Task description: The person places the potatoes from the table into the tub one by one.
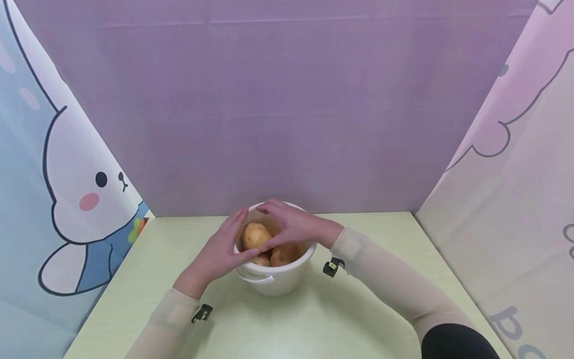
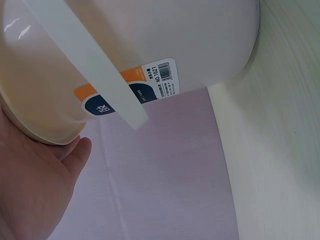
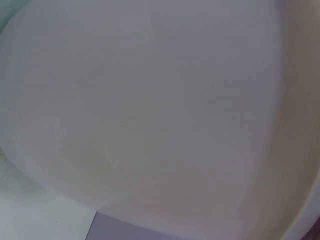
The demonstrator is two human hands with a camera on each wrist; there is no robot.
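Observation:
A white bucket (image 1: 278, 281) stands upright on the table and holds several potatoes. One potato (image 1: 256, 236) lies highest, at the left inside; another potato (image 1: 283, 255) sits lower, beside it. My left hand (image 1: 218, 249) rests at the bucket's left rim, thumb stretched across the near opening and fingers along the outer side. Over the opening from the right reaches my right hand (image 1: 289, 222), its thumb tip by the upper potato and its fingers spread toward the far rim. Whether that thumb touches the potato I cannot tell. In the right wrist view the bucket wall (image 3: 150, 110) hides the hand.
The bucket's handle (image 1: 257, 279) hangs down at the front left. A label (image 2: 160, 80) is stuck on its outside. Pale green table (image 1: 358, 319) surrounds the bucket. Behind stands a purple backdrop (image 1: 287, 99), with printed cartoon panels at left (image 1: 89, 149) and right (image 1: 515, 199).

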